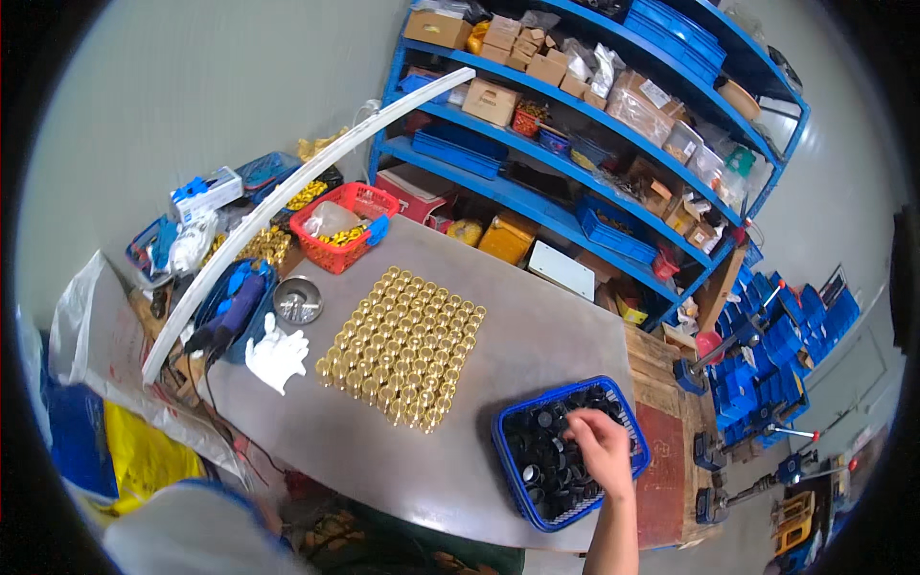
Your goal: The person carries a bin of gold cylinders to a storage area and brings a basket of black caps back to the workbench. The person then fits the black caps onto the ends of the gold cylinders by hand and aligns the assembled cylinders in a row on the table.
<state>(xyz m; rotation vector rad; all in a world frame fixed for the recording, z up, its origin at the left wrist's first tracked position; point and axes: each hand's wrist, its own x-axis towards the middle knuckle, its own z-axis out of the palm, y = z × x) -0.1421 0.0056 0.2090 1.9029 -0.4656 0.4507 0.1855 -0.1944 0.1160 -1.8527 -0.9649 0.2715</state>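
My right hand (pixel 604 448) hovers over a blue plastic basket (pixel 644 458) at the near right of the grey table. Its fingers are drawn together in a pinch; whatever may be between them is too small to make out. Many small black round parts (pixel 537 450), some with a shiny face, fill the basket. To the left of it, short brass-coloured cylindrical cups (pixel 402 345) stand upright in tight rows on the table. My left hand does not show.
A white glove (pixel 276 355) and a steel bowl (pixel 298 300) lie left of the brass rows. Behind them is a red basket (pixel 331 251). A white curved bar (pixel 307 172) crosses the left side. Blue shelving (pixel 575 96) stands behind; clamps (pixel 709 450) line the wooden right edge.
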